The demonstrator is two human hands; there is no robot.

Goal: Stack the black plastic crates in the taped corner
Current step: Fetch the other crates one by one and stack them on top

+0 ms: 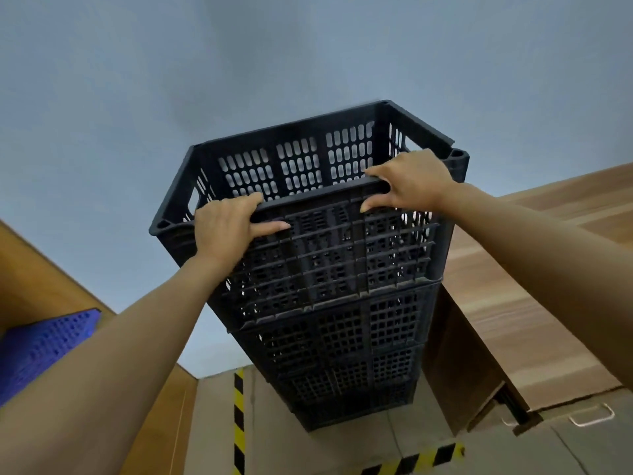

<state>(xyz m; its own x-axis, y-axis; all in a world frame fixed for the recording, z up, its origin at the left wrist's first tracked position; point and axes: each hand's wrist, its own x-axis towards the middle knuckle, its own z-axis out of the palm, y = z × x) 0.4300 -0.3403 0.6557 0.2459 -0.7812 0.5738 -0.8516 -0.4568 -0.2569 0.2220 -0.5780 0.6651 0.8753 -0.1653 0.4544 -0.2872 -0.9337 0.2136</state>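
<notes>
A tall stack of black perforated plastic crates stands on the floor against the grey wall, inside the corner marked by yellow-and-black tape. The top crate is open and empty. My left hand grips its near rim on the left, fingers over the edge and thumb on the outer face. My right hand grips the same rim on the right. The top crate rests on the crate below it.
A wood-grain cabinet stands close to the right of the stack. A blue perforated crate sits at the left beside a wooden panel. A second strip of striped tape crosses the floor in front of the stack.
</notes>
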